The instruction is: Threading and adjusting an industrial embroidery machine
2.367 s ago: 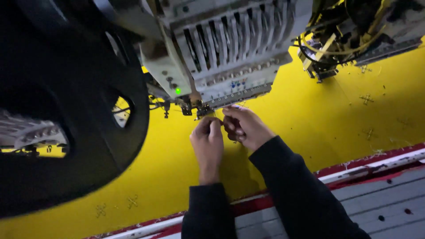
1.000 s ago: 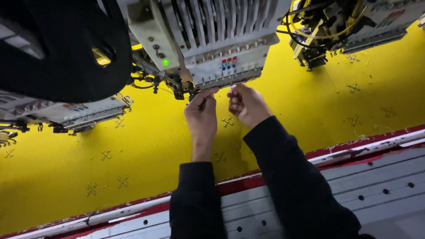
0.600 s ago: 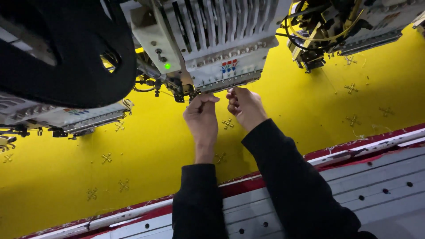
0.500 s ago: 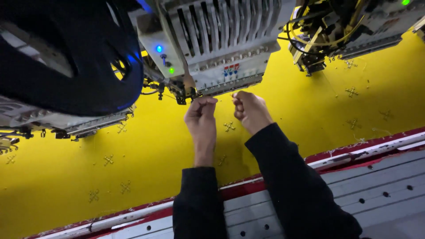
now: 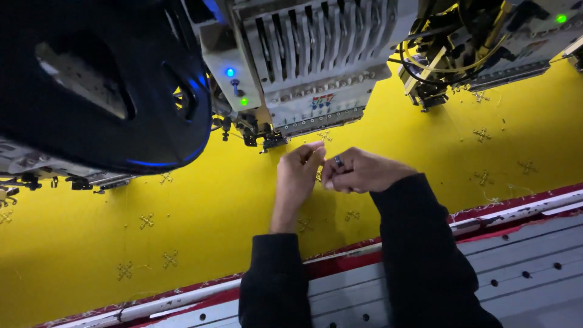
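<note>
My left hand (image 5: pixel 299 173) is raised over the yellow fabric (image 5: pixel 200 225), thumb and fingers pinched together just below the needle row of the grey embroidery head (image 5: pixel 316 73). My right hand (image 5: pixel 363 172), with a dark ring on one finger, is curled closed right beside it, fingertips almost touching the left hand's. Whatever is between the fingertips is too fine to see. Both arms are in black sleeves. Small stitched cross motifs (image 5: pixel 146 220) dot the fabric.
A large black rounded shape (image 5: pixel 103 85) with a blue glow hangs close at upper left. A second embroidery head (image 5: pixel 461 54) with yellow cables sits at upper right. A red frame edge (image 5: pixel 516 209) and a grey perforated table (image 5: pixel 534 261) run along the near side.
Both hands have drawn back a little from under the machine head toward me. The right hand now lies lower and more level, close to the left.
</note>
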